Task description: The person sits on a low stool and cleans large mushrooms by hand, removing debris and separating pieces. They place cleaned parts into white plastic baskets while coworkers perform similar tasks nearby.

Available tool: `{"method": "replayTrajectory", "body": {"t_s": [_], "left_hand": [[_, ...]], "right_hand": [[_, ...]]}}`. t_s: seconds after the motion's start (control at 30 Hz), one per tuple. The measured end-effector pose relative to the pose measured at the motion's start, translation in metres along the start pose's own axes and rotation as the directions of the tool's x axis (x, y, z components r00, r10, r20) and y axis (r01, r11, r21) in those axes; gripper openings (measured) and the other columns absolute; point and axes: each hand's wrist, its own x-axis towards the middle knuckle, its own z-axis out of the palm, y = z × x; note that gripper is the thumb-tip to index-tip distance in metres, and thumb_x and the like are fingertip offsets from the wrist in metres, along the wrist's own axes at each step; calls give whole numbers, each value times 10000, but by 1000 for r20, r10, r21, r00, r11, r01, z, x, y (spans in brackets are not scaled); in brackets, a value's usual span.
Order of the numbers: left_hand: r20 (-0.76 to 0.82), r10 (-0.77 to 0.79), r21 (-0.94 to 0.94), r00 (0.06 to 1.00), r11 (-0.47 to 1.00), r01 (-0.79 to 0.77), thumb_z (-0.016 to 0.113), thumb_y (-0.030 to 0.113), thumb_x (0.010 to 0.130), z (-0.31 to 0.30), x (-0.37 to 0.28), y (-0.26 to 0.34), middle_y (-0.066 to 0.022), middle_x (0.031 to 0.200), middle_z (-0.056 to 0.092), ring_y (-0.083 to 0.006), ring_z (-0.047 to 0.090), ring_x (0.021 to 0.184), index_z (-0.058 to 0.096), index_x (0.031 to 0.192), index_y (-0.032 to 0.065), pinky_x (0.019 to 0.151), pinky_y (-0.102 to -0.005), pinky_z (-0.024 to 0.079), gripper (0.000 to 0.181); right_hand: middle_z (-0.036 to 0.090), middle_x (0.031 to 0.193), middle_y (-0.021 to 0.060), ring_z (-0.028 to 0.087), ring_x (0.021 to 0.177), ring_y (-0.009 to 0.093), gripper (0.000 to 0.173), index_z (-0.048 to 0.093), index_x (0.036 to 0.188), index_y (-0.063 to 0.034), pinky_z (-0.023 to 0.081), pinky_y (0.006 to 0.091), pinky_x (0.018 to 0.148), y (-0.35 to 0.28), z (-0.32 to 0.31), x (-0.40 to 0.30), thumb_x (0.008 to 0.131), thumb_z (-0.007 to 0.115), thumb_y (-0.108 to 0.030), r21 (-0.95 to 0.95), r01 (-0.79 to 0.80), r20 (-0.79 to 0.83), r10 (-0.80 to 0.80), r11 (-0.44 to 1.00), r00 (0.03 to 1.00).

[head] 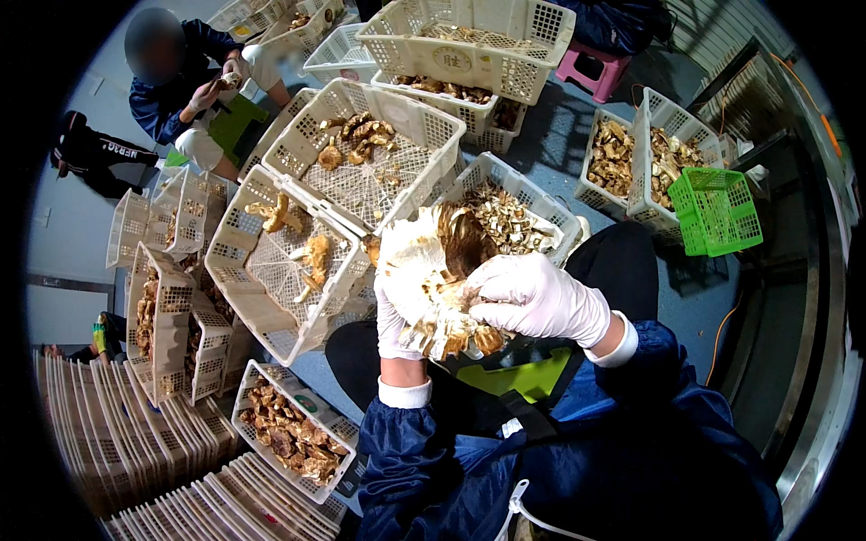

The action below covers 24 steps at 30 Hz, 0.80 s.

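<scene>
A large pale mushroom (419, 291) with dark brown parts is held up in front of me. My left hand (392, 324), in a white glove, supports it from the left and below; most of its fingers are hidden behind the mushroom. My right hand (534, 297), gloved too, pinches the mushroom's right side between thumb and fingers. Behind it, a white plastic crate (541, 186) contains many small cut mushroom pieces (507, 220). To the left, brown mushrooms (362, 138) lie in one mesh-bottomed crate (419, 115), and yellowish ones (314, 260) in a nearer crate (226, 270).
Mushroom-filled crates (291, 433) stand at lower left, beside stacked crates (128, 406). More full crates (676, 145) and a green basket (717, 209) are at right. A seated co-worker (162, 115) handles something at upper left. A pink stool (592, 71) stands at the top.
</scene>
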Motion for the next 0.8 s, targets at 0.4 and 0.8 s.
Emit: {"method": "replayTrajectory", "body": {"t_s": [0.4, 0.8], "left_hand": [[49, 110, 75, 993, 991, -114, 711, 437, 823, -1, 6, -3, -93, 1371, 509, -278, 491, 1253, 402, 1409, 112, 1057, -475, 418, 738], [-52, 138, -94, 989, 985, -143, 609, 354, 925, -25, 30, -15, -94, 1221, 612, -231, 607, 1085, 527, 1292, 62, 944, -408, 511, 476]], "right_hand": [[700, 862, 115, 674, 818, 222, 43, 680, 783, 14, 522, 306, 741, -5, -2, -3, 782, 680, -29, 54, -42, -255, 54, 998, 965], [633, 1091, 155, 595, 987, 283, 104, 666, 864, 48, 471, 350, 882, 50, -30, -20, 785, 614, 3, -105, -251, -552, 153, 962, 819]]}}
